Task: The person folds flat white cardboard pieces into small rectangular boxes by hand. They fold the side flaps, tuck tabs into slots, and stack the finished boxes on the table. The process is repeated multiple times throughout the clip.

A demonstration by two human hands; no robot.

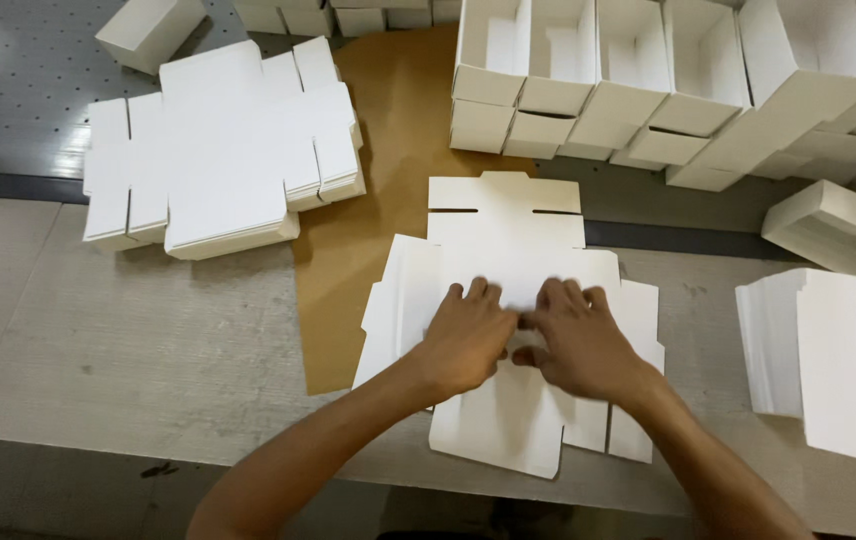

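Flat white die-cut box blank (505, 235), slotted top flap, both hands pressing.

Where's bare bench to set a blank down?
Free: grey bench left of the brown sheet, below the blank stack. Narrow gap between the flat blank and the right stack. Crowded: folded boxes at top right.

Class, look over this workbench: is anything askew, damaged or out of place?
Nothing looks damaged or spilled. The left hand and right hand press flat on a white cardboard cutout. The stack of flat cutouts at upper left lies slightly fanned, and one folded box at right sits tilted, apart from the stacked boxes.
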